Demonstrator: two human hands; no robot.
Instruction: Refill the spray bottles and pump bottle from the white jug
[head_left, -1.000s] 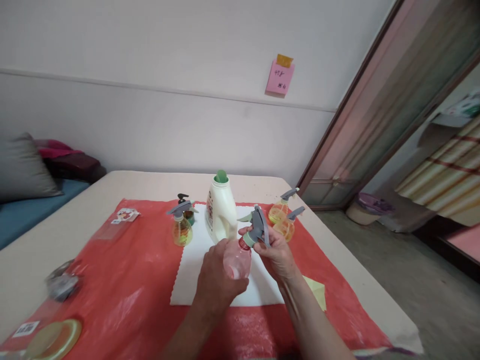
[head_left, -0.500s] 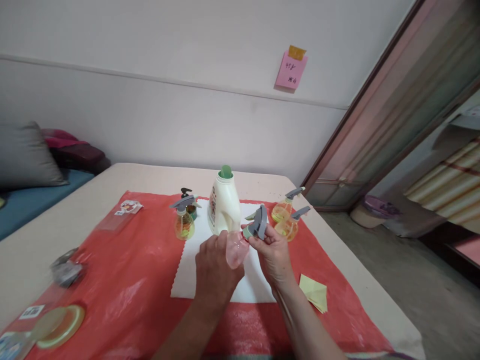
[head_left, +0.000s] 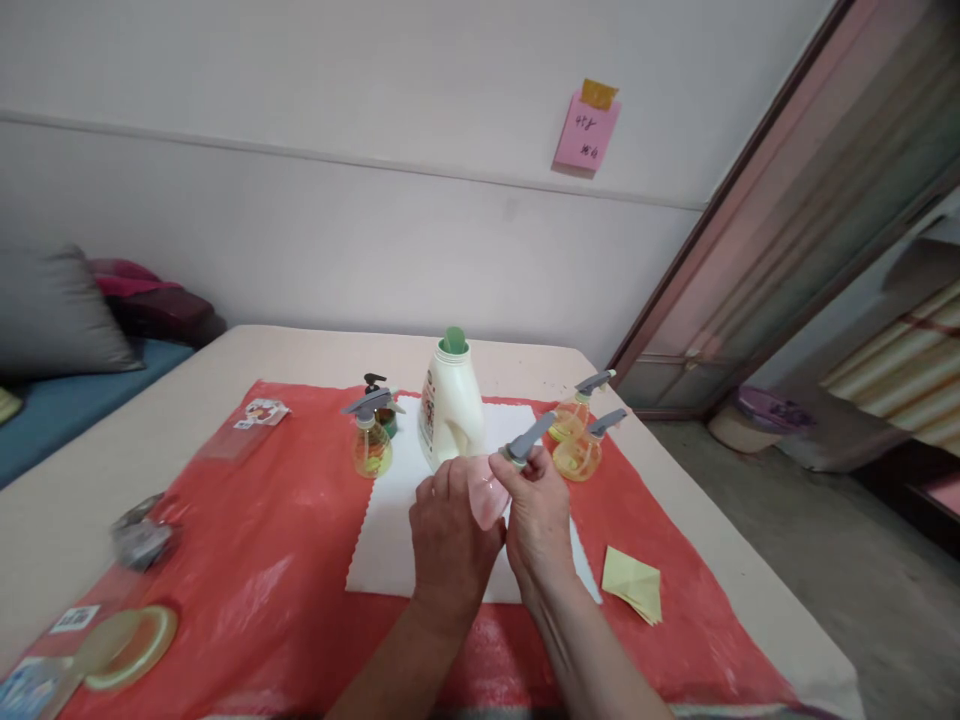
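Note:
A pink, see-through spray bottle [head_left: 487, 492] is held above the white mat [head_left: 386, 545]. My left hand [head_left: 455, 525] is wrapped round its body from the left. At the neck, my right hand [head_left: 538, 500] grips the collar beneath the grey trigger head [head_left: 531, 437], fingers closed; the far fingers are hidden. Just behind my hands stands a cream detergent jug [head_left: 454, 405] with its mouth uncapped and something green in it. Two yellow spray bottles [head_left: 577, 456] stand to the right of my hands, and another yellow spray bottle [head_left: 372, 450] is to the left.
A dark pump bottle [head_left: 386, 415] stands behind the left spray bottle. Yellow sticky notes [head_left: 632, 583] lie on the red sheet [head_left: 285, 560] at right. At left are a roll of tape [head_left: 142, 535], a pale round lid [head_left: 142, 650] and plastic packaging [head_left: 244, 430].
The grey trigger head has turned relative to the bottle and now points up and right. Both hands have shifted slightly, the left one rightward, still holding the bottle.

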